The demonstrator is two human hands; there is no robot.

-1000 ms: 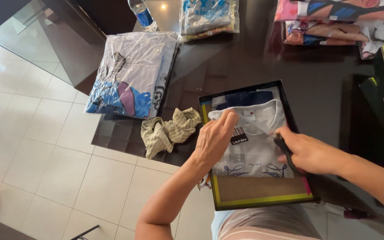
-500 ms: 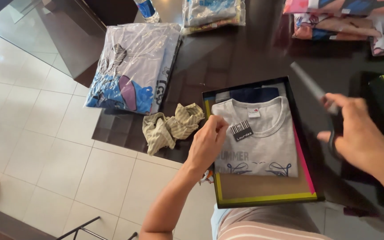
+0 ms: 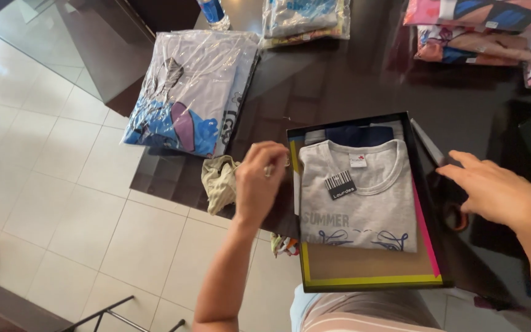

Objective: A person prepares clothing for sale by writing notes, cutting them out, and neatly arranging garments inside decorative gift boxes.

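1. Currently the open black box [image 3: 428, 203] sits at the near edge of the dark table [image 3: 351, 80], its near end overhanging toward the person. Long axis runs from the near edge toward the far edge.
2. Inside lies a folded grey shirt [image 3: 364, 197], collar toward the far edge, hem toward the near edge, with a black tag [image 3: 340, 184] on its chest. A darker folded garment shows just beyond the collar.
3. Left hand [image 3: 259, 181]: at the box's left wall, fingers curled loosely. Whether it pinches something small I cannot tell. It appears to touch or hover just at the wall's top edge.
4. Right hand [image 3: 493, 190]: fingers spread and flat, palm down, holding nothing, just outside the box's right wall. A dark object with an orange loop [image 3: 459, 218] lies under it; too hidden to identify.
5. Relation noted: the shirt lies between the two hands, left hand slightly nearer to it.
6. Surroundings: a crumpled pale cloth [image 3: 219, 181] at the table's left edge, just beside the left hand; a bagged shirt [image 3: 192, 92] at the far left corner; more folded clothes [image 3: 480, 31] along the far edge.
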